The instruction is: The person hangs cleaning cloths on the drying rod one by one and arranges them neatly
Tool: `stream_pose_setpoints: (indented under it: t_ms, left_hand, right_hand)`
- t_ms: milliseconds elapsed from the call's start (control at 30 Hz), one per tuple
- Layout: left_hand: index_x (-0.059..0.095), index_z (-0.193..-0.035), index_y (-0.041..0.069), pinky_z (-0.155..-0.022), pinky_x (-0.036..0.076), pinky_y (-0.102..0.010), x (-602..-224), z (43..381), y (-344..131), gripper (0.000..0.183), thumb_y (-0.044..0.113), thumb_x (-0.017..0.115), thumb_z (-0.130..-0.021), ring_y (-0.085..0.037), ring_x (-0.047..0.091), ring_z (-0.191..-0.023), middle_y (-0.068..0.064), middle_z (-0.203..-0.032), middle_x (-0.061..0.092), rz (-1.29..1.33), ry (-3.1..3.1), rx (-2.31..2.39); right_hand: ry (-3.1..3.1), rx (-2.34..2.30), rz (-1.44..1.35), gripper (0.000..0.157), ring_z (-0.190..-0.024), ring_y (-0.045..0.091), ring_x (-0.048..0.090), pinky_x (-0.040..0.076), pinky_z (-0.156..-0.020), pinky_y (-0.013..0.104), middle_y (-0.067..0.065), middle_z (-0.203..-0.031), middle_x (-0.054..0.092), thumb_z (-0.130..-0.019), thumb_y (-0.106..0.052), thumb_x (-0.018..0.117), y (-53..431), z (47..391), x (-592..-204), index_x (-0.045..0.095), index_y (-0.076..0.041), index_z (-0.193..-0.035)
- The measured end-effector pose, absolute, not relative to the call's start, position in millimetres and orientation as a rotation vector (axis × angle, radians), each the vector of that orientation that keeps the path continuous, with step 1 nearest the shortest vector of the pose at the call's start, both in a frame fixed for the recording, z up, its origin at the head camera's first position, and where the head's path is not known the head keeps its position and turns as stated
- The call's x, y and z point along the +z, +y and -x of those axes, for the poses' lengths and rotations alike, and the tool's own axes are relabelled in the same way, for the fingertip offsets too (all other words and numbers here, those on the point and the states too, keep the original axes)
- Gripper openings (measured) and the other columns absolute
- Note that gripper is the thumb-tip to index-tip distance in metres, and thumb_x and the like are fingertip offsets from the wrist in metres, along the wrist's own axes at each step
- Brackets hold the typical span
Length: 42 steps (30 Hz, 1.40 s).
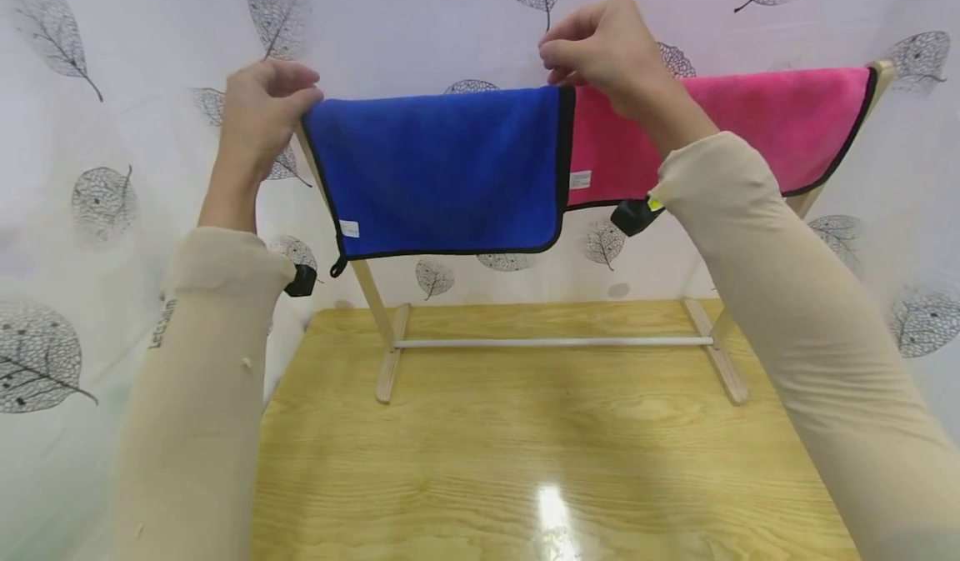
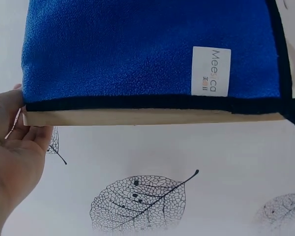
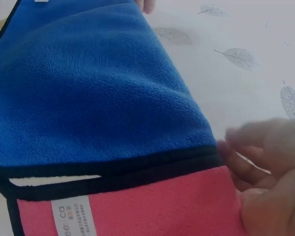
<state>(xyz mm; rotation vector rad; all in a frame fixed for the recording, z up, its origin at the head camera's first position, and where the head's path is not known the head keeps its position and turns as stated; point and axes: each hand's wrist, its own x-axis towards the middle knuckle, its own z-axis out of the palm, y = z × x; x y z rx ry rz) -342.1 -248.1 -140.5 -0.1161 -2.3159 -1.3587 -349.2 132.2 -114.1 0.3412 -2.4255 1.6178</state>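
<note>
A blue towel (image 1: 442,177) with black edging hangs folded over the top of a wooden rack, a white label near its lower left corner. My left hand (image 1: 262,107) pinches its upper left corner at the rack's end; in the left wrist view, thumb and fingers of that hand (image 2: 19,142) meet there. My right hand (image 1: 603,48) is at the towel's upper right corner, fingers loosely bent, fingertips right at the edge in the right wrist view. Beside the blue towel hangs a pink towel (image 1: 772,119), also black-edged, partly hidden behind my right wrist.
The rack's legs (image 1: 373,303) stand on a wood-grain table (image 1: 480,453), joined low down by a white crossbar (image 1: 555,343). Behind it hangs a white curtain (image 1: 150,127) printed with dark leaves. A black tag (image 1: 633,217) sits at my right cuff.
</note>
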Motion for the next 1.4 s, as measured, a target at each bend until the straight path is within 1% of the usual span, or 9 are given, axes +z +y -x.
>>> stream_pose_setpoints:
  t_ms: [67,200,300,533,733,933,1067,1233,1400]
  left_hand:
    - [0.073,-0.123,0.012,-0.097,0.044,-0.023,-141.2,342.0,-249.2,0.025,0.017,0.070,-0.100,-0.007,0.058,-0.101,0.007,-0.112,0.066,0.131,-2.330,-1.331]
    - [0.075,-0.125,0.013,-0.100,0.041,-0.026,-144.1,339.5,-252.7,0.029,0.027,0.068,-0.101,-0.010,0.055,-0.109,0.002,-0.118,0.067,0.176,-2.401,-1.257]
    - [0.074,-0.129,0.014,-0.106,0.038,-0.030,-147.3,336.9,-255.9,0.035,0.033,0.070,-0.100,-0.014,0.052,-0.119,-0.001,-0.128,0.066,0.226,-2.458,-1.234]
    - [0.069,-0.137,0.017,-0.113,0.034,-0.035,-148.7,333.7,-262.6,0.041,0.031,0.072,-0.099,-0.019,0.046,-0.131,-0.004,-0.148,0.055,0.298,-2.565,-1.155]
    - [0.070,-0.136,0.017,-0.113,0.034,-0.035,-148.4,333.6,-264.9,0.038,0.032,0.069,-0.101,-0.018,0.045,-0.133,-0.002,-0.146,0.059,0.323,-2.568,-1.155]
    - [0.065,-0.142,0.016,-0.122,0.024,-0.041,-141.2,332.6,-262.5,0.043,0.039,0.059,-0.105,-0.018,0.042,-0.139,-0.004,-0.147,0.058,0.265,-2.619,-1.179]
    - [0.060,-0.145,0.021,-0.118,0.031,-0.042,-138.9,334.8,-258.2,0.043,0.039,0.056,-0.106,-0.022,0.051,-0.129,-0.008,-0.144,0.060,0.247,-2.597,-1.142]
    - [0.063,-0.129,0.017,-0.104,0.040,-0.036,-143.2,338.5,-257.5,0.034,0.039,0.062,-0.104,-0.018,0.057,-0.115,-0.003,-0.129,0.062,0.208,-2.516,-1.125]
    - [0.070,-0.133,0.012,-0.108,0.039,-0.036,-145.7,336.3,-265.2,0.044,0.043,0.061,-0.103,-0.018,0.052,-0.123,-0.003,-0.128,0.065,0.229,-2.538,-1.034]
  right_hand:
    - [-2.456,1.574,-0.416,0.036,-0.098,0.021,0.066,0.053,-0.098,0.029,0.008,-0.110,0.067,-0.096,-0.027,0.075,133.4,348.7,-114.7,0.074,-0.008,-0.127]
    - [-2.541,1.403,-0.572,0.034,-0.098,0.021,0.062,0.050,-0.092,0.027,0.007,-0.107,0.068,-0.097,-0.029,0.075,136.9,346.6,-116.5,0.076,-0.008,-0.123]
    - [-2.611,1.251,-0.668,0.033,-0.096,0.020,0.060,0.046,-0.085,0.027,0.006,-0.104,0.071,-0.095,-0.031,0.077,137.2,346.1,-116.5,0.078,-0.008,-0.119]
    - [-2.719,1.018,-0.781,0.035,-0.093,0.020,0.062,0.046,-0.083,0.025,0.000,-0.098,0.074,-0.092,-0.030,0.081,136.2,348.4,-113.8,0.078,-0.008,-0.119]
    - [-2.752,0.967,-0.747,0.035,-0.093,0.021,0.062,0.046,-0.083,0.026,0.005,-0.104,0.073,-0.098,-0.031,0.073,135.1,349.0,-113.7,0.076,-0.009,-0.125]
    - [-2.775,0.890,-0.720,0.037,-0.097,0.021,0.060,0.045,-0.084,0.026,0.011,-0.112,0.073,-0.102,-0.033,0.067,134.4,348.5,-113.3,0.074,-0.008,-0.129]
    - [-2.753,0.779,-0.769,0.036,-0.097,0.019,0.057,0.043,-0.082,0.026,0.014,-0.114,0.072,-0.104,-0.031,0.063,131.3,347.2,-112.9,0.074,-0.006,-0.128]
    - [-2.665,0.696,-0.813,0.031,-0.092,0.018,0.056,0.042,-0.078,0.024,0.015,-0.110,0.073,-0.104,-0.027,0.064,127.3,345.8,-115.8,0.076,-0.005,-0.122]
    - [-2.678,0.715,-0.825,0.036,-0.095,0.018,0.057,0.042,-0.081,0.025,0.014,-0.111,0.073,-0.101,-0.031,0.068,131.3,344.3,-118.6,0.075,-0.004,-0.124]
